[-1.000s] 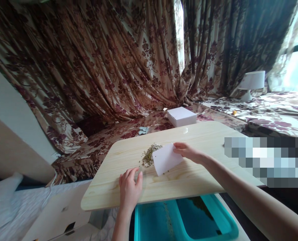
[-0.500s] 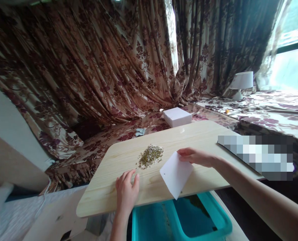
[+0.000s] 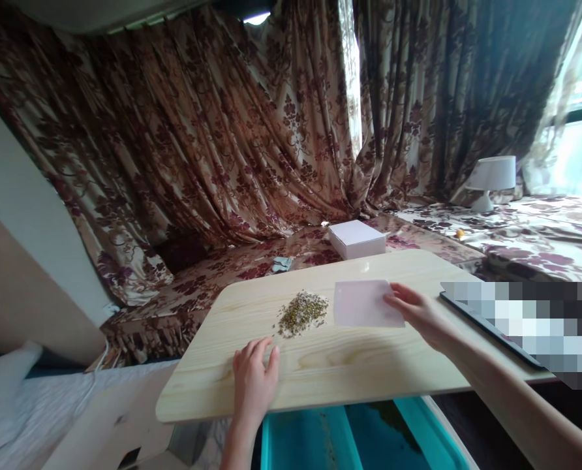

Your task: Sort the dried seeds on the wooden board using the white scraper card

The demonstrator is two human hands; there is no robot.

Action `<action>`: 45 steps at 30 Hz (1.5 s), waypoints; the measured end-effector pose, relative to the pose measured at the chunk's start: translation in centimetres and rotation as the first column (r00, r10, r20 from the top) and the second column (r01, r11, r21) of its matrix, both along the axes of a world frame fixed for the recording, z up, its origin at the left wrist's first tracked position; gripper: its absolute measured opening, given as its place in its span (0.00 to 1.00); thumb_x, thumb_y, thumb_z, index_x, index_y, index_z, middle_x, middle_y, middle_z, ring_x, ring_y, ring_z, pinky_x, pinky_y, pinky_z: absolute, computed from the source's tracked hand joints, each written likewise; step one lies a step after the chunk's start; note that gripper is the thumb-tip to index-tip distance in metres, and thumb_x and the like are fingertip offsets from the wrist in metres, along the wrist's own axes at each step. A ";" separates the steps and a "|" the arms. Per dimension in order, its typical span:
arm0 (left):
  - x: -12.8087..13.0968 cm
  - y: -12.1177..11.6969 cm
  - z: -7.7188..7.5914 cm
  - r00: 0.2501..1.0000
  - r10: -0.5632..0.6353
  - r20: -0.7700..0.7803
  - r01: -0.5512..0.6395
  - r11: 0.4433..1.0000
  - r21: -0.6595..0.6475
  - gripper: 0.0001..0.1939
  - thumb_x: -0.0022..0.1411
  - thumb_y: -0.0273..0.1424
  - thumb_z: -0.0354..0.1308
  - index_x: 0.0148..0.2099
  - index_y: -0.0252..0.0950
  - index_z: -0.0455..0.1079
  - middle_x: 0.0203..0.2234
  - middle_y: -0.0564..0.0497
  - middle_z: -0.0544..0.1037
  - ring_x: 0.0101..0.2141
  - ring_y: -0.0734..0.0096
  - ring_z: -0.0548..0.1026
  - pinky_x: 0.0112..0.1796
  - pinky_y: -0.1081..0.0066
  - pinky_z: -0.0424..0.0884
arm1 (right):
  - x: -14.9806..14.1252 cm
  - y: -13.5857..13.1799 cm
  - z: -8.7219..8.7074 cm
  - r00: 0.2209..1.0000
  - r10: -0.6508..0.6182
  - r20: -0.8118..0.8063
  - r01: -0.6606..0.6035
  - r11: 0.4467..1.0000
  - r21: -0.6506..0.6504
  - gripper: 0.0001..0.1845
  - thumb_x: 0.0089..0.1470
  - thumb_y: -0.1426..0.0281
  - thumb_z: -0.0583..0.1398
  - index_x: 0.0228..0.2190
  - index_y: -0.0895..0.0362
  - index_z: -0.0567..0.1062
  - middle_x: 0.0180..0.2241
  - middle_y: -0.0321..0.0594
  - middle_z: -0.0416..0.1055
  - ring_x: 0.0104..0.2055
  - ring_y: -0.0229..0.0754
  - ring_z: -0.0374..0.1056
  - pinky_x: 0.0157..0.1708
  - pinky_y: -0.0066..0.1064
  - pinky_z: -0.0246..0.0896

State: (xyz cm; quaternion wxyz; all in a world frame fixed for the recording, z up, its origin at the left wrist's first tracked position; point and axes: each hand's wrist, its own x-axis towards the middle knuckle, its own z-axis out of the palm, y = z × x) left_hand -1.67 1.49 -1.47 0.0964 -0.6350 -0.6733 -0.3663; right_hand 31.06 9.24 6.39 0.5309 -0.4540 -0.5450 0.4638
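Observation:
A small pile of greenish-yellow grains (image 3: 302,313) lies on a pale wooden tabletop (image 3: 350,365). Just right of the pile a white plastic scraper card (image 3: 364,304) is held nearly flat over the wood. My right hand (image 3: 418,313) pinches the card's right edge, fingers closed on it. My left hand (image 3: 253,380) rests flat near the table's front edge, fingers slightly apart, holding nothing.
A teal bin (image 3: 350,437) sits under the table's front edge. A white box (image 3: 357,237) and a small grey packet (image 3: 281,264) lie on the patterned cloth behind. A white lamp (image 3: 491,179) stands far right. A blurred dark flat object (image 3: 487,323) lies on the table's right side.
My right hand lifted the card from the table's front edge over the bin and brought it back up, laying it nearly flat beside the grain pile. The left hand stayed put.

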 end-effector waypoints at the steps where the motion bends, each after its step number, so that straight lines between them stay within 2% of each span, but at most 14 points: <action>1: 0.0 0.0 0.0 1.000 0.000 0.000 0.000 1.000 0.002 0.13 0.64 0.37 0.49 0.43 0.39 0.73 0.41 0.47 0.80 0.45 0.58 0.76 0.52 0.53 0.63 | -0.6 0.2 -0.3 0.999 -0.025 -0.024 0.025 1.000 0.016 0.17 0.41 0.58 0.65 0.33 0.54 0.77 0.32 0.43 0.78 0.33 0.46 0.73 0.31 0.33 0.67; 8: -0.2 -0.2 0.1 1.000 -0.005 0.006 0.005 1.000 -0.021 0.14 0.64 0.37 0.49 0.44 0.39 0.72 0.42 0.46 0.79 0.45 0.57 0.75 0.52 0.52 0.62 | -4.4 0.6 -2.6 0.986 -0.122 -0.117 0.131 0.989 0.072 0.17 0.42 0.60 0.63 0.34 0.55 0.73 0.29 0.40 0.78 0.32 0.45 0.74 0.32 0.33 0.68; 14: -0.1 -0.2 0.2 1.000 -0.020 -0.015 0.020 1.000 -0.003 0.14 0.64 0.37 0.49 0.44 0.38 0.73 0.41 0.45 0.79 0.45 0.58 0.75 0.50 0.55 0.64 | -4.5 0.5 -3.8 0.981 -0.132 -0.139 0.148 0.983 0.111 0.20 0.43 0.57 0.64 0.36 0.55 0.72 0.30 0.41 0.78 0.34 0.46 0.75 0.33 0.34 0.70; 17: -0.1 -0.3 0.2 0.998 0.019 -0.056 -0.017 0.999 0.036 0.13 0.63 0.37 0.50 0.44 0.38 0.73 0.43 0.44 0.78 0.49 0.56 0.72 0.53 0.54 0.61 | -4.4 0.4 -4.1 0.981 -0.141 -0.135 0.159 0.979 0.126 0.22 0.42 0.55 0.65 0.37 0.55 0.72 0.30 0.41 0.78 0.33 0.45 0.74 0.33 0.34 0.70; 22: 0.0 -0.4 0.1 0.995 0.049 -0.092 -0.045 0.998 0.042 0.13 0.64 0.36 0.50 0.44 0.39 0.72 0.45 0.45 0.78 0.53 0.54 0.69 0.55 0.53 0.57 | -4.5 0.2 -4.3 0.983 -0.142 -0.119 0.159 0.976 0.147 0.22 0.44 0.55 0.64 0.38 0.55 0.72 0.30 0.41 0.78 0.33 0.45 0.74 0.33 0.34 0.69; 33: 0.1 -0.4 0.3 0.997 0.045 -0.070 -0.044 0.999 0.019 0.13 0.62 0.36 0.51 0.43 0.39 0.73 0.43 0.44 0.79 0.50 0.56 0.72 0.53 0.55 0.60 | -4.7 0.3 -4.5 0.989 -0.146 -0.031 0.149 0.975 0.163 0.23 0.47 0.52 0.62 0.39 0.56 0.72 0.33 0.44 0.78 0.35 0.47 0.75 0.36 0.37 0.70; 45: 0.2 -0.5 0.4 0.996 0.053 -0.067 -0.053 0.999 0.002 0.13 0.63 0.36 0.51 0.44 0.39 0.73 0.43 0.45 0.79 0.50 0.56 0.72 0.53 0.54 0.59 | -4.8 0.0 -4.3 0.989 -0.144 -0.043 0.150 0.971 0.184 0.20 0.47 0.57 0.61 0.38 0.57 0.71 0.33 0.44 0.78 0.33 0.44 0.74 0.36 0.36 0.69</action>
